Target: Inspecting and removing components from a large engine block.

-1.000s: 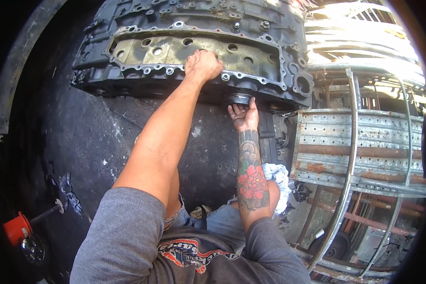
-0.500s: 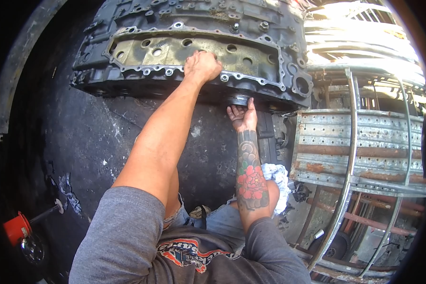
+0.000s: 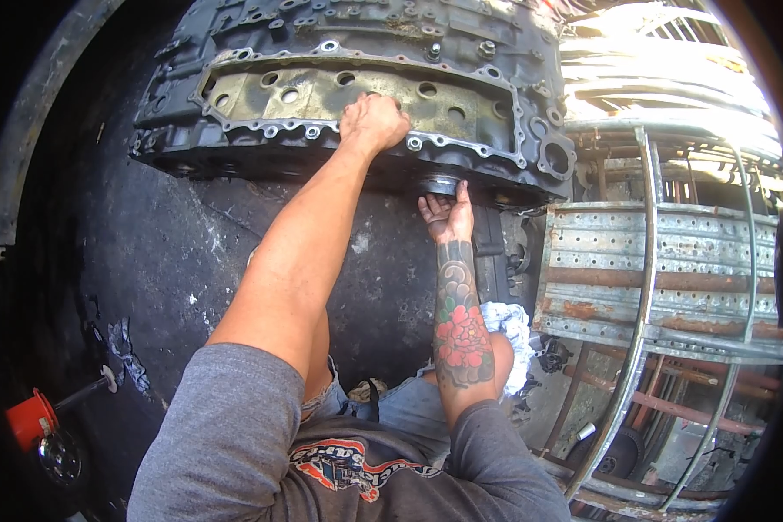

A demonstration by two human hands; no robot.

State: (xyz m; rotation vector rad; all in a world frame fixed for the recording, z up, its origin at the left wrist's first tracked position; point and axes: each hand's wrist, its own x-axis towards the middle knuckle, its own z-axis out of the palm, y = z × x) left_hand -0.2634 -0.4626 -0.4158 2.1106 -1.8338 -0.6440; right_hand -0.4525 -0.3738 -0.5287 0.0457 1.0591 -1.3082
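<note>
A large dark engine block (image 3: 261,161) lies ahead of me, with a long rimmed opening in its upper face. My left hand (image 3: 374,122) is closed in a fist over the near rim of this opening, its knuckles up. Whatever its fingers hold is hidden beneath the hand. Below the block's near edge, a short cylindrical metal part (image 3: 438,184) with a shiny band sticks out toward me. My right hand (image 3: 449,216), palm up, supports it from the near side, with the thumb on its right and the fingers curled under it.
Metal racks with perforated planks (image 3: 600,304) and bent tubes stand close on the right. A white rag (image 3: 506,335) lies beside my right knee. At lower left is a red object (image 3: 31,419) with a dark rod. The dark floor (image 3: 235,235) shows stains.
Almost nothing differs. Both hands keep their places on the block and the metal part; the view has shifted very slightly.
</note>
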